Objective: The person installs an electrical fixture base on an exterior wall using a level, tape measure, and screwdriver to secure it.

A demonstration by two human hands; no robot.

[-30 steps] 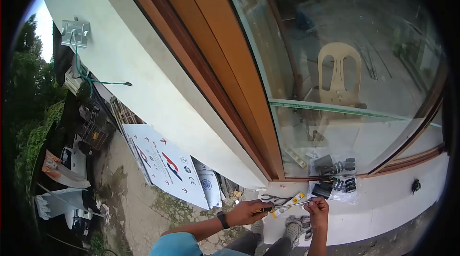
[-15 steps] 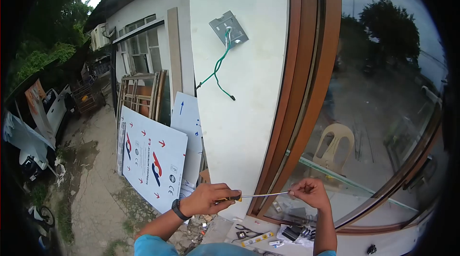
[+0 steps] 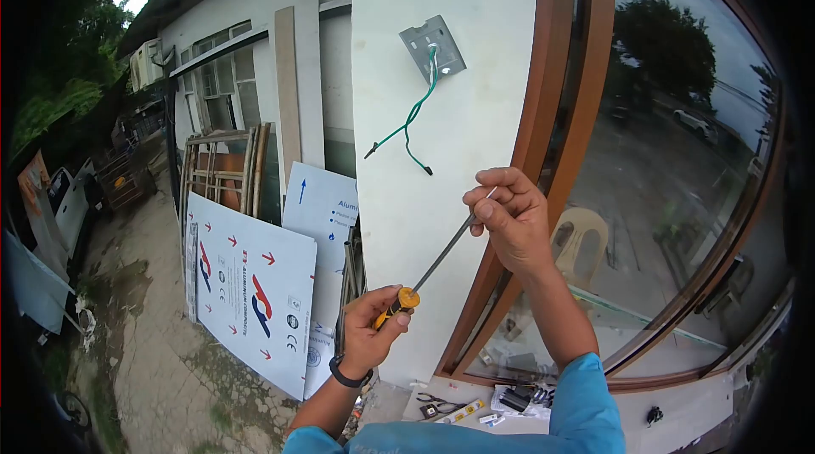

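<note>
My left hand (image 3: 367, 337) is wrapped around the yellow and black handle of a screwdriver (image 3: 443, 254). Its long metal shaft slants up to the right. Near the tip, my right hand (image 3: 516, 225) pinches the shaft between thumb and fingers. Above both hands, a grey metal plate (image 3: 418, 45) sits tilted on the white wall (image 3: 450, 131). Green wires (image 3: 411, 121) hang from an opening in the plate, with dark wrapping on their ends. Neither hand touches the plate or the wires.
A brown-framed glass panel (image 3: 679, 157) stands to the right, close to my right arm. Printed composite sheets (image 3: 246, 284) lean on the left. Below lie pliers (image 3: 437, 407), a yellow level (image 3: 463, 411) and a pile of small parts (image 3: 522, 400).
Both hands have risen, the right one much more. The screwdriver has turned from nearly level to a steep slant. My view has shifted slightly.
</note>
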